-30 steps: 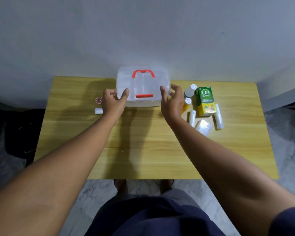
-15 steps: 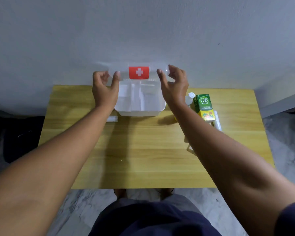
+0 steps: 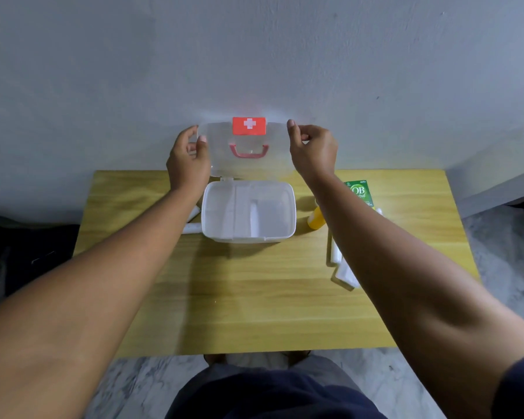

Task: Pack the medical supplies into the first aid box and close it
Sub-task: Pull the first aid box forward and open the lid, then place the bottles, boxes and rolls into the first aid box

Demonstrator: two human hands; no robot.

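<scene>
The first aid box (image 3: 248,237) sits open just below both hands, its tray apparently empty. The left hand (image 3: 188,160) and right hand (image 3: 313,149) grip the raised lid (image 3: 248,166) by its side edges. Packing looks not yet begun: the green carton (image 3: 358,192), yellow bottle (image 3: 314,220) and white rolls (image 3: 334,255) lie on the desk (image 3: 254,297) below the right hand.

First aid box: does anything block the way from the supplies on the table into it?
Nothing visible does. The lid stands raised, held by the left hand and right hand, so the first aid box is open on top.
</scene>
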